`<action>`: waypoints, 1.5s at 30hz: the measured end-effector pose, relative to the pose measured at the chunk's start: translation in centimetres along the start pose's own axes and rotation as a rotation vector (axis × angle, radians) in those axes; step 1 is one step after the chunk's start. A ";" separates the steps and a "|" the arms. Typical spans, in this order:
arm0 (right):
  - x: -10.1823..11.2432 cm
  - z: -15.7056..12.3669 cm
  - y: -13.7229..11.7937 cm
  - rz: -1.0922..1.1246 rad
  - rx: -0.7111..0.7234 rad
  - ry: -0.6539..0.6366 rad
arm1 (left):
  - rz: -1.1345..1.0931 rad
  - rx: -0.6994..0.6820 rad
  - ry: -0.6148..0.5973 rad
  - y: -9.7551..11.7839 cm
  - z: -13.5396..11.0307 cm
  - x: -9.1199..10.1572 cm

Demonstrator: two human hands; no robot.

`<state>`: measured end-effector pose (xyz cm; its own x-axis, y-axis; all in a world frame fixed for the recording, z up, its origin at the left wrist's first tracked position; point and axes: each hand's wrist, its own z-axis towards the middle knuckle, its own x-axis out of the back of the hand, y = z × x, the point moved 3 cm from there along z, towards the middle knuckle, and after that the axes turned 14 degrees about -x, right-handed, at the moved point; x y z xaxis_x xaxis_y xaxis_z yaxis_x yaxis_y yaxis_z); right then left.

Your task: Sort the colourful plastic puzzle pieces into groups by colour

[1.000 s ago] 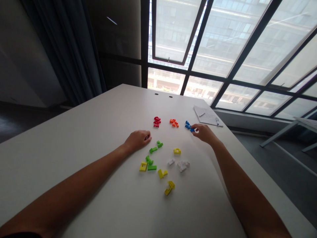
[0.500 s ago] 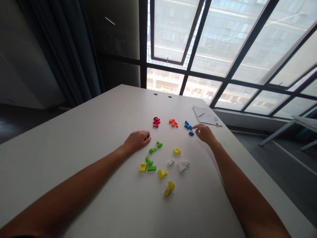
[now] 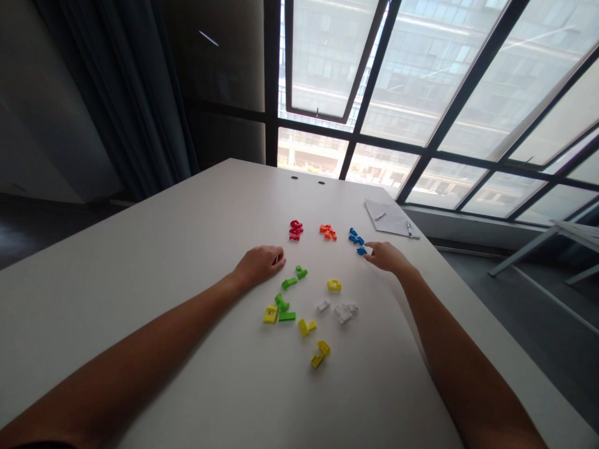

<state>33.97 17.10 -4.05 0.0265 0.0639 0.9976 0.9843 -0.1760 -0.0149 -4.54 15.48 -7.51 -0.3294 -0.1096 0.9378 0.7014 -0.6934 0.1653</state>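
My right hand [image 3: 386, 256] is at the far right of the table, beside a lone blue block [image 3: 362, 251]. Its thumb and index finger are apart at the block's right end; whether they touch it is hard to make out. More blue blocks [image 3: 355, 236] lie just beyond. My left hand [image 3: 260, 263] rests on the table with its fingers curled in and nothing visible in them. Closest to it are green blocks [image 3: 289, 283], strung out toward me, and a small red pile [image 3: 295, 229] farther off.
Orange blocks [image 3: 328, 232] lie between the red and blue groups. Nearer are yellow blocks [image 3: 334, 285], scattered, and white blocks [image 3: 345, 313]. Paper sheets [image 3: 390, 216] with pens lie near the right edge of the white table [image 3: 187, 237]. Windows stand behind.
My right hand has shifted slightly toward me, from the farther blue blocks to the lone nearer one. My left hand has stayed in place.
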 end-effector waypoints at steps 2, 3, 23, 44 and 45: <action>-0.4 0.1 0.0 -0.014 0.004 -0.045 | -0.004 0.012 -0.006 0.0 0.0 0.0; -0.7 0.1 -0.1 -0.017 0.011 -0.063 | -0.005 0.019 -0.010 0.0 0.0 0.0; -1.2 0.0 -0.2 -0.045 -0.067 0.051 | 0.011 0.008 -0.011 0.2 0.0 0.2; 4.6 -7.5 -8.5 0.106 0.423 -0.196 | 0.015 -0.002 0.006 0.0 0.0 -0.1; 4.1 -7.5 -8.8 0.090 0.449 -0.234 | 0.014 -0.001 0.004 0.0 0.0 -0.1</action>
<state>24.07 11.50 0.63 0.1022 0.2951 0.9500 0.9529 0.2450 -0.1787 -4.53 15.49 -7.56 -0.3227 -0.1221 0.9386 0.7051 -0.6926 0.1523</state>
